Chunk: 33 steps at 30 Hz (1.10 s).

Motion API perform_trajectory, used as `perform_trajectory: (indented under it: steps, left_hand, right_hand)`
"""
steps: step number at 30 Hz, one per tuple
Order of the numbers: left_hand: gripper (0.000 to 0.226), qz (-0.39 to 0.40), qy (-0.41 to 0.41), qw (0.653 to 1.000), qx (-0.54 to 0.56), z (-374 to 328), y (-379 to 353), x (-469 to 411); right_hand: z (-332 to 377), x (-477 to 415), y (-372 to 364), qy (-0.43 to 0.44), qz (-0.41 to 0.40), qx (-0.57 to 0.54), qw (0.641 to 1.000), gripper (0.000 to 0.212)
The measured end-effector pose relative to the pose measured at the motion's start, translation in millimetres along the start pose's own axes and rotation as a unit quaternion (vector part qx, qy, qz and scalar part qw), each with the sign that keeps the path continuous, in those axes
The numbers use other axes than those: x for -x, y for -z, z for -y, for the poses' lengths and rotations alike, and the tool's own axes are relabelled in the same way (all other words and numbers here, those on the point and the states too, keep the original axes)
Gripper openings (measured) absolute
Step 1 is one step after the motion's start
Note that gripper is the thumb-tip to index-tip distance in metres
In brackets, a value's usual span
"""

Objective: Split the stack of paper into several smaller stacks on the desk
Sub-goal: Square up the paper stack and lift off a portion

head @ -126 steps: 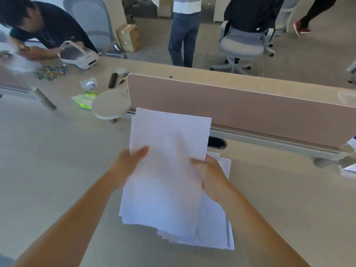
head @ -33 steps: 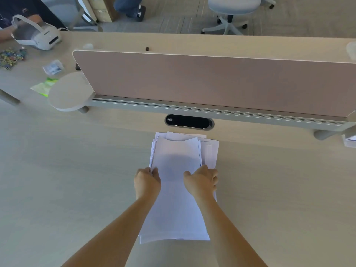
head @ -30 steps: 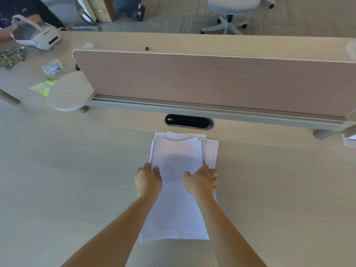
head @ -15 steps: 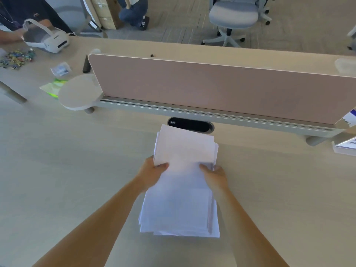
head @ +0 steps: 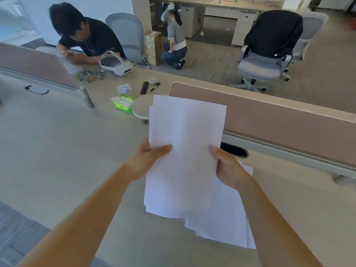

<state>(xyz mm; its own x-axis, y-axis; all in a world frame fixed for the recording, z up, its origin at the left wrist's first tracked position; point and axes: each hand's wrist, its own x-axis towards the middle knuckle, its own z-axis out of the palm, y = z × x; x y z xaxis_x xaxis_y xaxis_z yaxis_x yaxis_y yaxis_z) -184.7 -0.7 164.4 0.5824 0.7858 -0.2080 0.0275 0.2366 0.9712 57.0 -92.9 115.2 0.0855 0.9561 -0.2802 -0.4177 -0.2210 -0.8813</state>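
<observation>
I hold a bundle of white paper sheets (head: pixel 185 151) up off the desk, tilted toward me. My left hand (head: pixel 148 157) grips its left edge with the thumb on top. My right hand (head: pixel 227 168) grips its right edge. Under the bundle, the rest of the paper stack (head: pixel 227 228) lies on the pale desk (head: pixel 57 160), its sheets fanned unevenly toward the lower right. The lifted sheets and my right arm hide much of that stack.
A pink divider panel (head: pixel 279 122) runs behind the paper, with a black cable slot (head: pixel 234 150) at its base. A round grey shelf (head: pixel 140 108), green packet (head: pixel 123 103), pens and a white headset (head: pixel 115 64) lie far left. A seated person works there.
Both hands have lifted a bundle of sheets off the stack and raised it higher. The view has tilted up toward the room.
</observation>
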Motion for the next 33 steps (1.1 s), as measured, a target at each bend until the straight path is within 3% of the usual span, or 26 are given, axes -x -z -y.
perform_trajectory:
  steps: [4, 7, 12, 24, 28, 33]
  left_hand:
    - [0.038, -0.076, -0.047, 0.996, -0.004, -16.6, 79.8, 46.5]
    - [0.014, -0.155, -0.084, 0.984, -0.024, -29.2, 141.4, 80.1]
    - [0.009, -0.229, -0.138, 0.963, -0.03, -48.1, 226.8, 136.8]
    - [0.017, -0.304, -0.124, 0.94, 0.092, -53.8, 377.2, 215.5]
    - [0.031, -0.356, -0.093, 0.925, 0.092, -52.0, 429.7, 211.6]
    - [0.024, -0.418, -0.079, 0.901, 0.09, -46.3, 506.1, 176.0]
  right_hand:
    - [-9.1, -3.1, -92.8, 0.003, -0.013, 0.044, 0.999, 0.045]
    - [-16.8, -4.8, -166.4, 0.036, -0.051, 0.104, 0.993, 0.044]
    - [-24.0, -10.2, -280.7, 0.111, -0.081, 0.195, 0.971, 0.013]
    - [-64.4, -65.7, -463.7, 0.169, -0.002, 0.234, 0.957, 0.017]
    - [-81.3, -105.5, -507.2, 0.185, 0.012, 0.237, 0.954, 0.014]
    - [-108.5, -174.2, -557.1, 0.185, 0.051, 0.237, 0.952, 0.016]
